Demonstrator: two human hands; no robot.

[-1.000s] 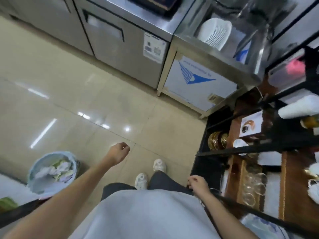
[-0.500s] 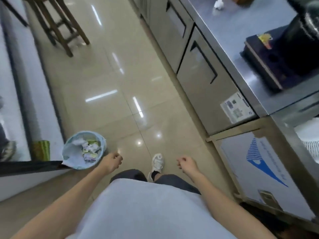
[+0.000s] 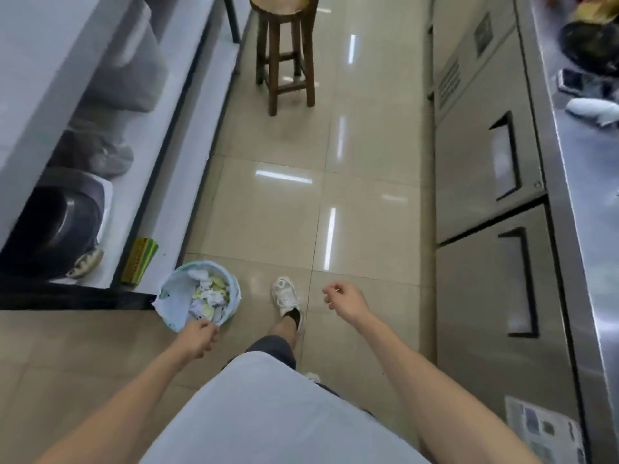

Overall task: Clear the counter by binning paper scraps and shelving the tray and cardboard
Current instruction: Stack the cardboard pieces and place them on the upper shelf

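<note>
Paper scraps [image 3: 209, 296] sit crumpled in a pale blue bin [image 3: 234, 289] on the floor, near left, beside the low shelf unit. Left hand [image 3: 198, 336] hangs at the bin's near rim, fingers curled loosely, empty. Right hand [image 3: 345, 301] hangs over the floor, half curled, empty. Steel desk [image 3: 582, 182] runs along the right edge; wooden stool [image 3: 284, 51] stands far centre.

Single head-worn view, aimed forward and steeply down along a tiled aisle [image 3: 274, 209]. Wearer's torso and both forearms close at bottom edge; shelving at left, steel counter [image 3: 582, 182] at right. No second view.
</note>
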